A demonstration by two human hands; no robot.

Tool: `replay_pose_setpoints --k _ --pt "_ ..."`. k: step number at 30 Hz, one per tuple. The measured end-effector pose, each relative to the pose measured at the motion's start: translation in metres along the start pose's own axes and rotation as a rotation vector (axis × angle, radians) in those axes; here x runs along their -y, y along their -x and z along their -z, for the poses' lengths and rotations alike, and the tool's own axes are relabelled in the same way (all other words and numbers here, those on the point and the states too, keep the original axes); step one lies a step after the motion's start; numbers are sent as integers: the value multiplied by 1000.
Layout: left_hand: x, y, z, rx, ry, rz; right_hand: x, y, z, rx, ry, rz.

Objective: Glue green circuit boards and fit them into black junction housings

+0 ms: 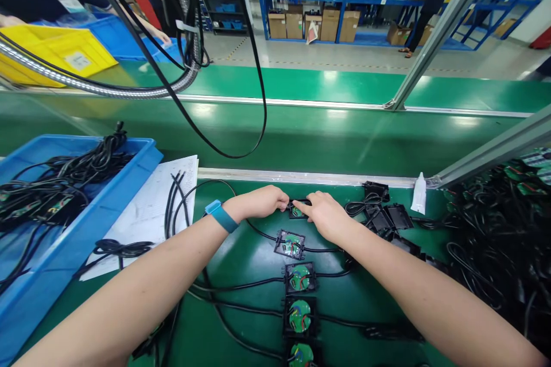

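Note:
Both of my hands meet at a small black plastic housing [297,211] with a green circuit board inside, at the far end of a column of similar housings. My left hand [271,202] pinches at its left side, where a black cable would enter; the fingertips hide the exact grip. My right hand [325,213] lies over its right edge, with the index finger reaching onto the board. Nearer to me, more open housings with green boards, one [291,244] slightly turned and another [300,277] straight, have black cables leaving on both sides.
At left stands a blue bin [148,149] of black cables, beside printed paper [142,200]. On the right are black covers [398,216], a white tube [419,194] and a heap of cabled boards [495,252]. A black cable loop [258,126] hangs ahead. People stand beyond the bench.

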State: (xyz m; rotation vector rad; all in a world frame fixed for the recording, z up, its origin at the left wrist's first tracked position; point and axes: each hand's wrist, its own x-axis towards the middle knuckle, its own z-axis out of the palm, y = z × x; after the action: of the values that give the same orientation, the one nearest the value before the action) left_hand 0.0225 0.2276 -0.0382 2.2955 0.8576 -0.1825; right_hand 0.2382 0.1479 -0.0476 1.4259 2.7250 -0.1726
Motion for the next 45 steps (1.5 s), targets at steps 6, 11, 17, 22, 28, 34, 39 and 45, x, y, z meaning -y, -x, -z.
replay_pose_setpoints --k 6,11,17,22,28,34,39,45 --pt "-4 -4 -3 -21 -101 61 0 -1 4 49 27 -12" --pt "-9 0 -8 -125 -136 132 4 -3 10 88 35 -7" --pt "3 -8 -15 -230 -85 195 11 -6 18 185 27 -35" --pt "4 -4 -20 -386 -33 200 7 -4 13 168 -35 -30" --pt "-2 9 -28 -397 76 132 0 3 3 -8 -269 -110" --pt "2 8 -31 -373 129 80 0 7 3 -39 -339 -111" --pt "7 -2 -28 -359 45 -24 -5 6 -5 -34 -280 -22" --pt "-6 1 -28 -351 -74 -3 2 6 -8 -27 -109 44"
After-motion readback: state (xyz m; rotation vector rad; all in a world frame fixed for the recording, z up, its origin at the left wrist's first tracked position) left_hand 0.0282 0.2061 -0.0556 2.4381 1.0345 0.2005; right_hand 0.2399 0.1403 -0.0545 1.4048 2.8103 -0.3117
